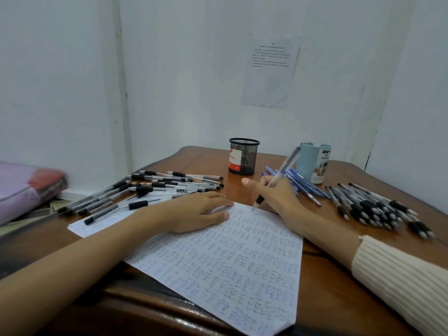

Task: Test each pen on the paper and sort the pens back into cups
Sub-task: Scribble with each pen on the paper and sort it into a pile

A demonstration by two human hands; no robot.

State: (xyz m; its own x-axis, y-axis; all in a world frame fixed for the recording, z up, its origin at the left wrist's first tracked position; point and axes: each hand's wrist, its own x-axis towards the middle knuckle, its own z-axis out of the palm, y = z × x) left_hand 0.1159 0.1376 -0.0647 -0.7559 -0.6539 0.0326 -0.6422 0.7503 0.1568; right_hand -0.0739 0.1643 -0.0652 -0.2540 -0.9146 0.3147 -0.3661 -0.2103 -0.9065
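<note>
Wood tabletop [339, 275]: carries the paper, two cups and three lots of loose pens.
Paper [230, 263]: lies straight before me, nearly filled with test scribbles.
Left hand [194, 212]: flat on the sheet's far-left part, fingers straight, pinning it; holds nothing.
Right hand [274, 192]: fingers pinched round one clear pen [278, 175] in a writing grip.
Pen tip: down at the paper's far edge, just right of the left fingertips; I cannot tell if it touches.
Pen axis: rises away and rightward, back end pointing at the blue cup [315, 163].
Mesh cup [243, 156]: beyond the hands, left of the blue cup; I cannot see inside either cup.
Loose pens: black-grip heap [155, 187] left, blue pens [300, 183] just behind the right hand, black-grip row [371, 207] far right.
Coming move: I judge the right hand nearer both cups; the blue one lies along the pen's own line.
</note>
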